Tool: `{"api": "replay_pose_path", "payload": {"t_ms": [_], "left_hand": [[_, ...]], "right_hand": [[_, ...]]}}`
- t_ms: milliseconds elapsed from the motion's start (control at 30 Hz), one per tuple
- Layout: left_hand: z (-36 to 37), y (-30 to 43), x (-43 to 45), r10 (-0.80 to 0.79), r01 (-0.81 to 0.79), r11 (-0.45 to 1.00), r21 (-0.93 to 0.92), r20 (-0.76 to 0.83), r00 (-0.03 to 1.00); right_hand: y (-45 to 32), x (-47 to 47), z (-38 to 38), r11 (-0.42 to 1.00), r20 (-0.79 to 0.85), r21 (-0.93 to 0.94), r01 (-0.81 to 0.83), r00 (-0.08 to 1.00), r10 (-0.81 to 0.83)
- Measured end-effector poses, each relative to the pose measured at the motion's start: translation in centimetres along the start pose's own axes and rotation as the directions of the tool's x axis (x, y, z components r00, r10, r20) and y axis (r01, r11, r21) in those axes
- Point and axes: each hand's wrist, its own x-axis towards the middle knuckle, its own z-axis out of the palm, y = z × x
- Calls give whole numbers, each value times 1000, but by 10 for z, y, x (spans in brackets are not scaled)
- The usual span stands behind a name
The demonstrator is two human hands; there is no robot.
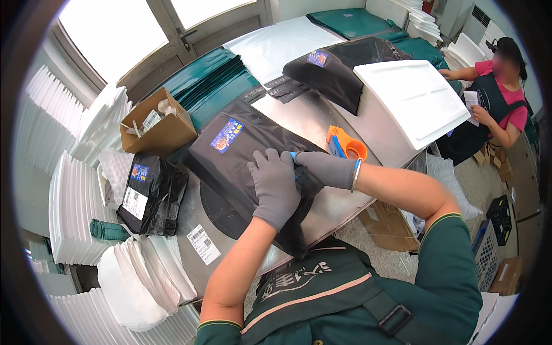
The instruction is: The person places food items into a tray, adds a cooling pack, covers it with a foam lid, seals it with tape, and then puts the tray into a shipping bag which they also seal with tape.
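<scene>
A black plastic mailing bag (pixel 235 172) with a bulky content lies on the metal table, bearing a blue printed sticker (pixel 227 135). My left hand (pixel 276 185), in a grey glove, presses on its near part with fingers spread. My right hand (pixel 327 169), gloved too, is at the bag's right side, closed around a small blue object (pixel 296 176) that is mostly hidden. Under the bag shows a flat round black disc (pixel 217 211). An orange tape dispenser (pixel 345 144) with a blue part lies just beyond my right hand.
A loose label (pixel 204 244) lies at the near left, by a wrapped black parcel (pixel 153 196), a green bottle (pixel 109 230) and an open cardboard box (pixel 159 125). White foam sheets (pixel 77 211) are stacked left. A foam box (pixel 414 101) stands right, near another person (pixel 491 99).
</scene>
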Motion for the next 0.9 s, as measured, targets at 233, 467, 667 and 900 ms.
{"api": "replay_pose_path", "payload": {"t_ms": [233,467,667,900], "left_hand": [[-1,-18,-2,24,-26,993,-114,-20,1000],[-13,-56,-10,-9,-91,805,-587,-166,986],[-31,-51,-132,69,-38,798,-601,29,997],[27,-61,-193,-24,-24,955,-295,-158,987]], "right_hand": [[-90,-106,-16,547,-43,-140,825,547,-836],[-19,-122,-31,290,133,-747,598,561,-817],[116,-58,-52,479,-173,-746,462,560,-810],[120,-4,-77,706,-254,-57,706,674,-694]]}}
